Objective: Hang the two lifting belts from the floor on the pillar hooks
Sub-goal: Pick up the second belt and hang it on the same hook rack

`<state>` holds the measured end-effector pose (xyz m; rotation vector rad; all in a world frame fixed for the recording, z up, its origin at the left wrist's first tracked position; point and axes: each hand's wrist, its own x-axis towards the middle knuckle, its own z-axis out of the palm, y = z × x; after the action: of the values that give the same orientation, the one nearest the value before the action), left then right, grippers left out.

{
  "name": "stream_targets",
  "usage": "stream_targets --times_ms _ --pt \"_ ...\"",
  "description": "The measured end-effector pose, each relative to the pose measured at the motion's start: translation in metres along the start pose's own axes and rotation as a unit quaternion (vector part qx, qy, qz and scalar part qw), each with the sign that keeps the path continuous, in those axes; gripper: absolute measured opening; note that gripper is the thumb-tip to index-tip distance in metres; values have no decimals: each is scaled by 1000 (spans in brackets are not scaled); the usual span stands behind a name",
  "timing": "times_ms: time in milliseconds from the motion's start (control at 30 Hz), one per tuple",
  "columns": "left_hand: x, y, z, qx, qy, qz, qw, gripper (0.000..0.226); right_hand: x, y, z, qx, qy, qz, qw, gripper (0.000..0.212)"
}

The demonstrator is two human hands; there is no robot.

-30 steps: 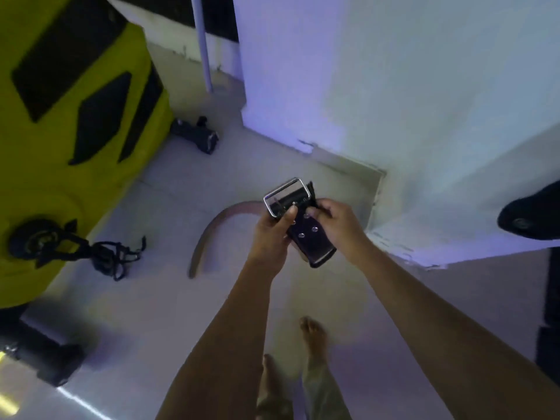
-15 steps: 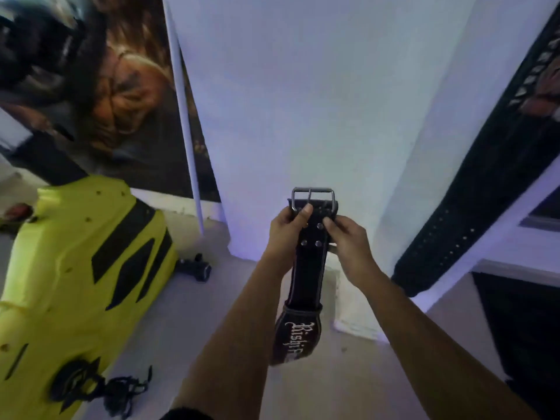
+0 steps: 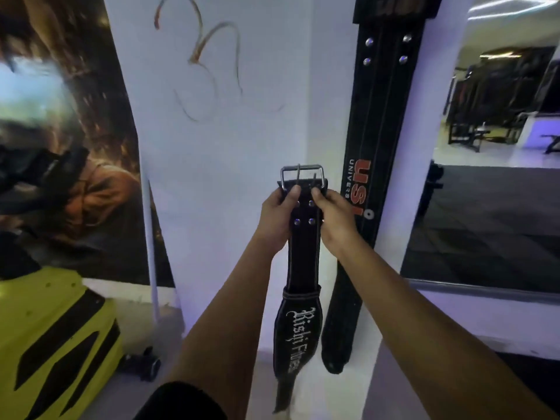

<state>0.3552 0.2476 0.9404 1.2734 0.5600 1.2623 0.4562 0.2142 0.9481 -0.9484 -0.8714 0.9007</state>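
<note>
1. The white pillar [image 3: 242, 147] is the landmark throughout. No hook shows on its bare face ahead of the hands, and the top of the hung belt [image 3: 381, 122] on the pillar's right-hand face is cut off by the frame edge, so I cannot tell where a free hook sits. The greatest risk is lifting blind and missing it, with the belt dropping back to the floor.

2. The held belt [image 3: 303, 253] hangs in front of the pillar's corner, just left of the hung belt, its wide lettered part and tail dangling below the hands. That loose length could swing into the hung belt and knock it off its support, undoing that half of the task.

3. The left hand [image 3: 277, 213] and right hand [image 3: 335, 216] both pinch the held belt's top end just under the buckle, thumbs on the front face. The hold is firm, but it sits close to the part that must catch; fingers may get between frame and hook, or the hold may loosen while regripping.

4. The steel buckle [image 3: 303, 177] stands uppermost, against the pillar's front face, with prongs lying across its frame. A prong could block the opening, leaving the frame only half seated and liable to slip off once released.
</note>
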Motion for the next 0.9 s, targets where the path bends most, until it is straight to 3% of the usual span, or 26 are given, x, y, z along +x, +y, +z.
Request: stream_targets --times_ms 200,333,500,733,900 --pt "4 18 58 53 25 57 997 26 13 -63 -26 52 36 -48 997 11" --pt "21 54 90 50 26 118 991 21 7 -90 -39 -57 18 -92 994 8" --pt "38 91 113 21 -34 139 989 19 9 -134 -37 -15 46 -110 993 21" --pt "50 141 142 -34 -106 197 974 22 15 -191 -23 -13 43 -160 986 10" --pt "54 132 146 41 -105 191 975 26 17 -239 -18 -1 79 -211 974 14"
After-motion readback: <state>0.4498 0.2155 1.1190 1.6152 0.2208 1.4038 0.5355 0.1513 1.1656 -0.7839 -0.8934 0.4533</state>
